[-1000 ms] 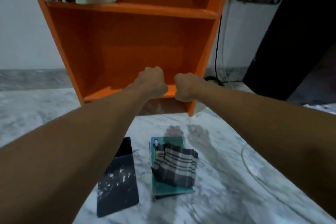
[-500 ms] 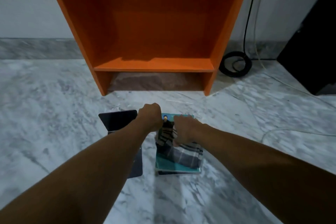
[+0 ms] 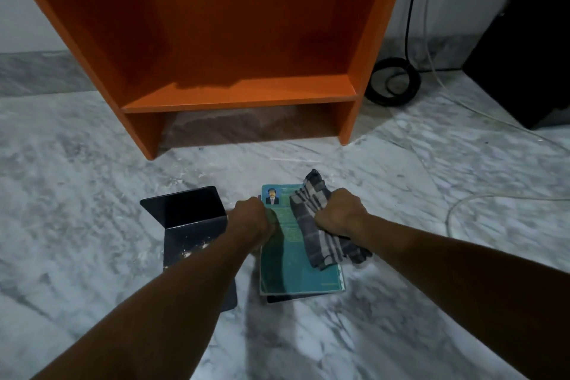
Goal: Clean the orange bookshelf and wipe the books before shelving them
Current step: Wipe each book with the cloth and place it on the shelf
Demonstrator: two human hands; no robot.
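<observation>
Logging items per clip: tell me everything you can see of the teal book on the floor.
The teal book looks like a thin paperback. It lies flat, cover up, on the marble floor before the orange shelf, on top of a darker book whose edge shows beneath. A small portrait sits in its top-left corner; the print is unreadable. The left hand meets its left edge, grip hidden. A checked cloth, gripped by the right hand, lies across its right side.

I have a single view to work with: the head camera, sitting high and pitched forward and down. It faces the orange bookshelf (image 3: 243, 95) square-on from close in, so only its lowest shelf fills the top of the frame. The marble floor (image 3: 77, 194) in front of the bookshelf spreads wide below.
</observation>
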